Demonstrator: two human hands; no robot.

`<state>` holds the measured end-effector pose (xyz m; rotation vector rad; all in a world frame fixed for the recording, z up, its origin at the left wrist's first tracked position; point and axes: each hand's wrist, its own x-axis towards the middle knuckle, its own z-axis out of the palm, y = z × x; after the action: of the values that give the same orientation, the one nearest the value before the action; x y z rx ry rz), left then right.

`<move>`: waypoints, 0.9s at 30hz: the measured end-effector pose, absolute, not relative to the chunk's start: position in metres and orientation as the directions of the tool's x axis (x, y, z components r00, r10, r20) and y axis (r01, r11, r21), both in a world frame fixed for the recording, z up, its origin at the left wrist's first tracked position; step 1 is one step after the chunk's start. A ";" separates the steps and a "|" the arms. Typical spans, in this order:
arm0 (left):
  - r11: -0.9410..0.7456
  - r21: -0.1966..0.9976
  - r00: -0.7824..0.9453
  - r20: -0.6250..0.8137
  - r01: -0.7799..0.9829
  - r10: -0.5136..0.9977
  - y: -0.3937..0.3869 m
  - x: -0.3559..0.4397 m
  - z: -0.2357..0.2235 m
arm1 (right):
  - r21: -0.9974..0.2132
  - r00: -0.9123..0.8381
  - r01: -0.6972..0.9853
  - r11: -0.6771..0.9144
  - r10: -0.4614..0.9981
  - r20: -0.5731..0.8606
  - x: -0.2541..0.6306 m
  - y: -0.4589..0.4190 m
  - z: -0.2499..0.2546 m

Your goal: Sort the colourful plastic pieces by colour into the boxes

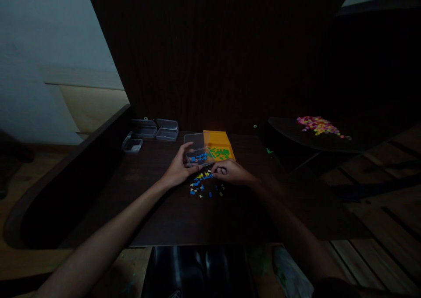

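Observation:
My left hand (180, 165) grips a clear plastic box (197, 151) by its left side, with the hinged lid raised at the back. Several small blue bricks (199, 157) lie inside it. My right hand (230, 172) is closed, fingertips pressed together just right of the box and over the edge of a loose pile; whatever they hold is hidden. That pile of small building bricks (201, 182) is spread on the dark table, in blue, yellow and cream. Behind my right hand an orange-yellow box (215, 137) lies open, holding many green bricks (219, 153).
Open clear plastic boxes (167, 133) stand at the table's back left, with a smaller one (132, 145) in front. On a dark surface (289, 136) to the right lies a heap of pink, orange and yellow beads (319, 125). A raised wooden side panel (72, 171) borders the left.

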<state>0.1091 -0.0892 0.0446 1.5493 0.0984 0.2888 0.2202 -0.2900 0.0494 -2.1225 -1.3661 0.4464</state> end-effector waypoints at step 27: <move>0.004 0.994 0.966 0.106 -0.110 0.236 -0.091 0.107 0.050 | -0.481 0.388 0.801 -0.357 0.921 -0.036 0.213 -0.290 0.054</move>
<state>0.1066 -0.0913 0.0496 1.5445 0.1007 0.2714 0.2134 -0.2895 0.0544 -2.2662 -1.4891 0.4252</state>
